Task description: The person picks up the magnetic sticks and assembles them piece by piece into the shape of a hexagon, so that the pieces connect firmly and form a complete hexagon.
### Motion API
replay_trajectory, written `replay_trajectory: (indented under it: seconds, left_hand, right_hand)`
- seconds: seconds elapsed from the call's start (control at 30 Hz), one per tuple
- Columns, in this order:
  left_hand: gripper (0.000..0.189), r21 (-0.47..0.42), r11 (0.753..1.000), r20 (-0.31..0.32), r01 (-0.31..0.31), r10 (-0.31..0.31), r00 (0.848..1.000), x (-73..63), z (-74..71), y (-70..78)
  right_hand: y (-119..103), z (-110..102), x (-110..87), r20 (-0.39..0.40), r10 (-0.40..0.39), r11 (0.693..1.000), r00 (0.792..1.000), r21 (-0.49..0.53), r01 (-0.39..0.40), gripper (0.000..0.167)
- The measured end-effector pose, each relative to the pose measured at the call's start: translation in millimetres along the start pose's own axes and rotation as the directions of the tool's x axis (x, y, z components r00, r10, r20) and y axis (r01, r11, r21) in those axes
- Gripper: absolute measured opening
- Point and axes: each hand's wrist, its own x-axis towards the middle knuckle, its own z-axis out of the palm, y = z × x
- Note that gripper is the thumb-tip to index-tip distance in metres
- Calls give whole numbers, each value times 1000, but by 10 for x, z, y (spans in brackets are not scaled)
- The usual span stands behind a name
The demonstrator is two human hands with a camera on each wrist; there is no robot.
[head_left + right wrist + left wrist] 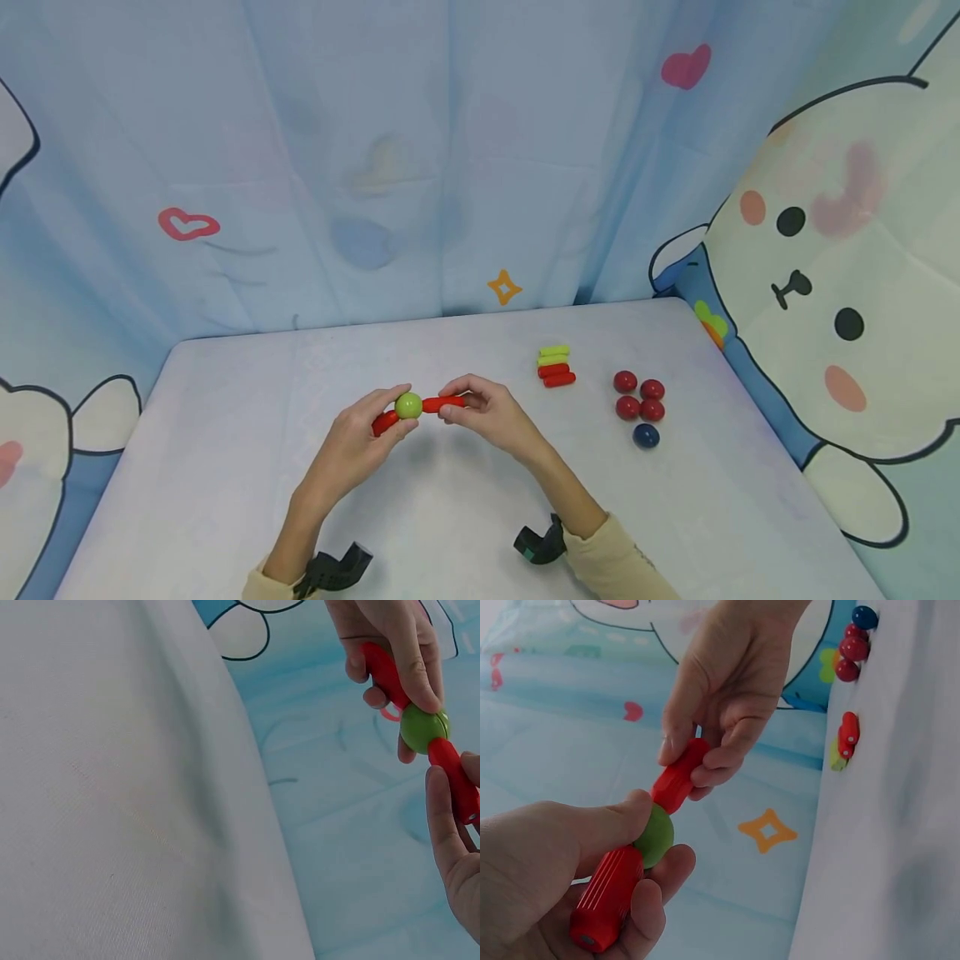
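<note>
Above the table, a green ball [408,406] sits between two red rods. My left hand [352,442] pinches this ball between thumb and fingers, and the ridged left red rod [609,900] runs back into its palm. On the other side, my right hand [491,417] pinches the right red rod [454,780] by its outer part. That rod's inner end meets the ball, as the left wrist view [676,784] shows. The three pieces form a slightly bent line.
Two yellow-green rods [553,356] and two red rods [557,375] lie in a stack-like row on the white table [225,467]. Several dark red balls [628,407] and one dark blue ball [646,436] are grouped to the right. A printed blue curtain [405,208] hangs behind.
</note>
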Motion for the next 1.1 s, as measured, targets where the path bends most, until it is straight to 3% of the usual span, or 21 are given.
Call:
replay_trajectory:
  seconds: [0.6, 0.93, 1.1]
  left_hand:
    - [49, 20, 999, -56, 50, -48, 997, 1, 15, 28]
    - [49, 21, 999, -34, 37, -36, 999, 2, 22, 17]
    - [43, -4, 996, -2, 90, -90, 996, 3, 32, 23]
  right_hand:
    - [-12, -27, -2, -2, -6, 999, 1000, -40, 6, 27]
    - [23, -29, 8, -2, -3, 999, 1000, -43, 3, 27]
    - [20, -37, 13, -9, -2, 1000, 1000, -28, 2, 29]
